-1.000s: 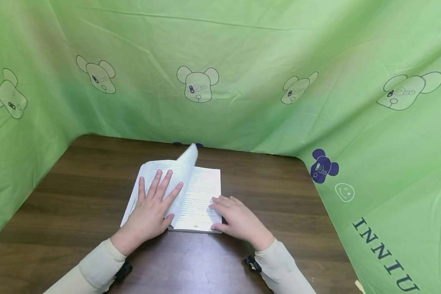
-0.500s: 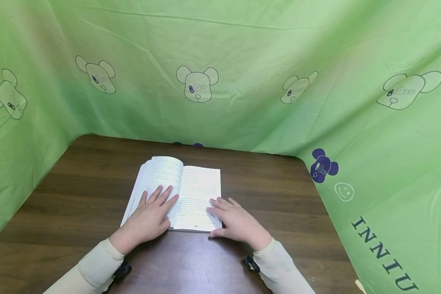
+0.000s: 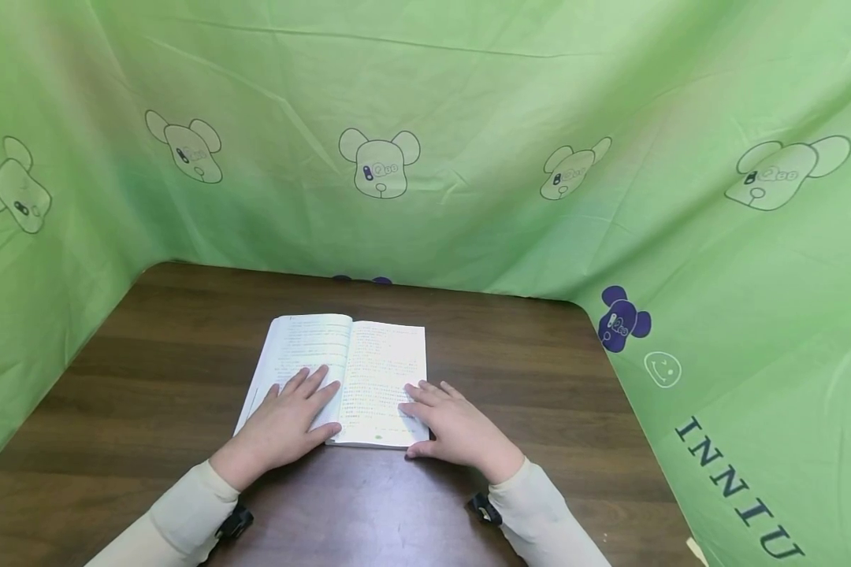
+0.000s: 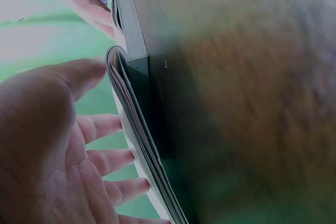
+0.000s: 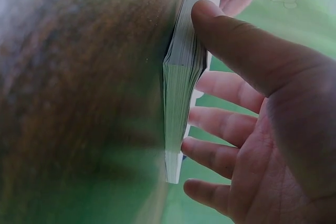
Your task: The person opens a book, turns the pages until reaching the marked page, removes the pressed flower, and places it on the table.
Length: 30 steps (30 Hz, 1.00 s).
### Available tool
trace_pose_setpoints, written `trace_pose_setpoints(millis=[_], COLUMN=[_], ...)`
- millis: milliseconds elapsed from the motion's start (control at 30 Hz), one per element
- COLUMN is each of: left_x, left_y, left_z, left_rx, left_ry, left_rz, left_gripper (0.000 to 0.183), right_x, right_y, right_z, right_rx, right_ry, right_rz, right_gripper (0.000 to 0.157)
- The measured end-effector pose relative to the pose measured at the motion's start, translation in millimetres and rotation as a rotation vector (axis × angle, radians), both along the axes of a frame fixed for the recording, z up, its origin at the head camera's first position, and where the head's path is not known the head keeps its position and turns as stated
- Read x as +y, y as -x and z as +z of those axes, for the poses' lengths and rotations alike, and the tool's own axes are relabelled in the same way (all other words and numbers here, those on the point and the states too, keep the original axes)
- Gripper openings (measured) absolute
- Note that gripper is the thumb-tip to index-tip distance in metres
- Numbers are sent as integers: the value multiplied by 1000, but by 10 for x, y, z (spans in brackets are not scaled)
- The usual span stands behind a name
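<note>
My left grip [image 3: 280, 424] lies spread across the left page [image 3: 317, 342] of the open book [image 3: 383, 354], which rests on the desk [image 3: 510, 354]; to the right, my right grip [image 3: 462, 425], loosely spread, touches the right page [image 3: 379, 386] near its lower outer corner.

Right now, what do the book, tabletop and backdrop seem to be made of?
Book: likely matte paper, thin layered page edges. Tabletop: wood or wood-look laminate; brown grain, soft sheen. Backdrop: probably smooth printed fabric; it creases and drapes.
</note>
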State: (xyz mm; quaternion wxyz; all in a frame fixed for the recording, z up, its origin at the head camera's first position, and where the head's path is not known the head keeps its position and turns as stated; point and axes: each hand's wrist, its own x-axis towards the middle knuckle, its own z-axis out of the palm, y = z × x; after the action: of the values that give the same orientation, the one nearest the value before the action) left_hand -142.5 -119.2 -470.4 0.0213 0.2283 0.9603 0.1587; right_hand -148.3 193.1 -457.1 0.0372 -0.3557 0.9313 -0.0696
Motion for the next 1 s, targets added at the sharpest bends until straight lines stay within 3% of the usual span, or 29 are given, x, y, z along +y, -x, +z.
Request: trace_pose_setpoints(millis=[333,600,700,1000], left_x=[2,33,60,160], left_y=[9,18,18,0], left_z=[28,-5,-6,-34], left_rx=[-9,15,46,100], left_ry=[2,8,21,7], left_rz=[0,6,4,-114], left_gripper=[67,68,68,34], right_x=[9,40,48,51], right_y=[26,16,12,18], right_z=[32,46,49,15], right_rx=[-18,89,141,214], right_ry=[-15,-42,-46,-8], right_rz=[12,122,152,173], right_gripper=[59,17,9,13])
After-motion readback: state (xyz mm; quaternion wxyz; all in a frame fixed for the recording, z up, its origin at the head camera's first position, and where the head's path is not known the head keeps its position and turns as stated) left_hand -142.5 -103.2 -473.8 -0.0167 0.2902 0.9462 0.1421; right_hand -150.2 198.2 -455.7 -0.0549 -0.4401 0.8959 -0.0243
